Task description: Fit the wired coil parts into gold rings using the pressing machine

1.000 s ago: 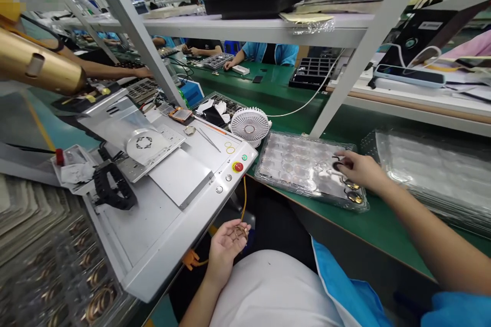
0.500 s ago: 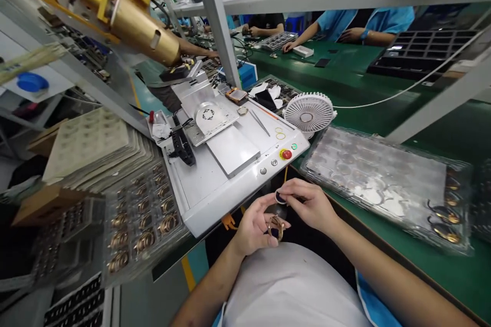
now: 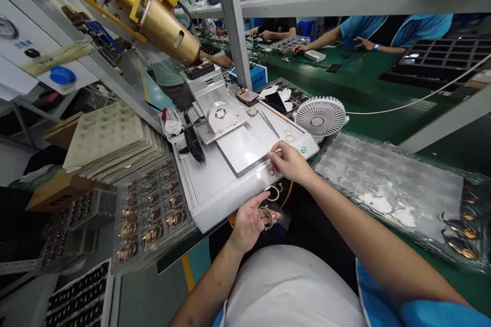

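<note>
My left hand (image 3: 249,223) is low at the front of the white bench machine (image 3: 215,204) and shut on a copper wire coil ring (image 3: 266,217). A second thin coil ring (image 3: 273,193) with a short wire tail sits just beyond those fingers, at the machine's front edge. My right hand (image 3: 290,162) reaches over that edge, its fingertips by the corner of the aluminium plate (image 3: 241,148). Nothing shows in it. It hides the red stop button.
A white desk fan (image 3: 320,118) stands behind the machine, and a clear plastic tray (image 3: 395,189) with dark coils at its far end lies to the right. A tray of copper coils (image 3: 153,219) lies to the left. A gold cylinder (image 3: 164,28) hangs above.
My right hand has moved from beside my left hand forward to the plate edge, and the dark disc no longer shows in it. A thin coil ring now shows at the machine's edge.
</note>
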A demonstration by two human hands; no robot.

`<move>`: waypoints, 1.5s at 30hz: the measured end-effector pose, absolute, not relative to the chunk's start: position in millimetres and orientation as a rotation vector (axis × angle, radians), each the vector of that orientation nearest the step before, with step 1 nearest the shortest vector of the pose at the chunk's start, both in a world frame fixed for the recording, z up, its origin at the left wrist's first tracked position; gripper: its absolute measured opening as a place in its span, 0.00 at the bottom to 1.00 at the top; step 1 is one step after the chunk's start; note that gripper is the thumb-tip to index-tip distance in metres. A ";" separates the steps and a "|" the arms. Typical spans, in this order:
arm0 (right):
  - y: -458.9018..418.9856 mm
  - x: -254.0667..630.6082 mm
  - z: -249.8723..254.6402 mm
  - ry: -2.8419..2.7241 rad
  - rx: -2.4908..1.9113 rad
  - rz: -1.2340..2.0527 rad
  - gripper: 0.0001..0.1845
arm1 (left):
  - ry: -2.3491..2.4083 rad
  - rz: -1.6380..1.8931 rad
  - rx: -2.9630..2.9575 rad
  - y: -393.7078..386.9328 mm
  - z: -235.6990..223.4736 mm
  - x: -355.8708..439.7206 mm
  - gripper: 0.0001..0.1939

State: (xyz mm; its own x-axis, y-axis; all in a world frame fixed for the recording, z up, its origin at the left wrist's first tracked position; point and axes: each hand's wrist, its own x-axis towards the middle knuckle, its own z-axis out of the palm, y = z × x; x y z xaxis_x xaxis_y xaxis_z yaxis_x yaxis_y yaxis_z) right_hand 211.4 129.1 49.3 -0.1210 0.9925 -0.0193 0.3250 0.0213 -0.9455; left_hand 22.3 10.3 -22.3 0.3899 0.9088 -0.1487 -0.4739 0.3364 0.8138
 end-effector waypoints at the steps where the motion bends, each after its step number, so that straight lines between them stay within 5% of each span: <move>1: 139.9 208.1 53.3 -1.497 -1.449 1.149 0.07 | 0.673 0.999 0.780 9.3 -20.8 21.2 0.54; 8: 127.1 215.8 47.2 -1.426 -1.569 0.896 0.15 | 0.774 1.085 1.087 -8.8 -14.6 13.7 0.56; 15: 34.1 205.9 9.4 -1.179 -1.090 1.507 0.27 | 0.903 1.008 1.653 -17.8 -23.3 32.9 0.61; 22: 32.6 224.6 16.4 -1.030 -1.165 1.512 0.20 | 0.656 1.036 1.463 -9.3 -23.3 41.4 0.54; 33: 31.9 235.8 11.4 -0.993 -1.199 1.550 0.24 | 0.832 0.881 1.749 -0.1 -20.4 32.6 0.43; 45: 29.3 234.0 10.2 -0.855 -1.224 1.641 0.26 | 0.706 0.991 1.622 -1.8 -20.1 32.1 0.48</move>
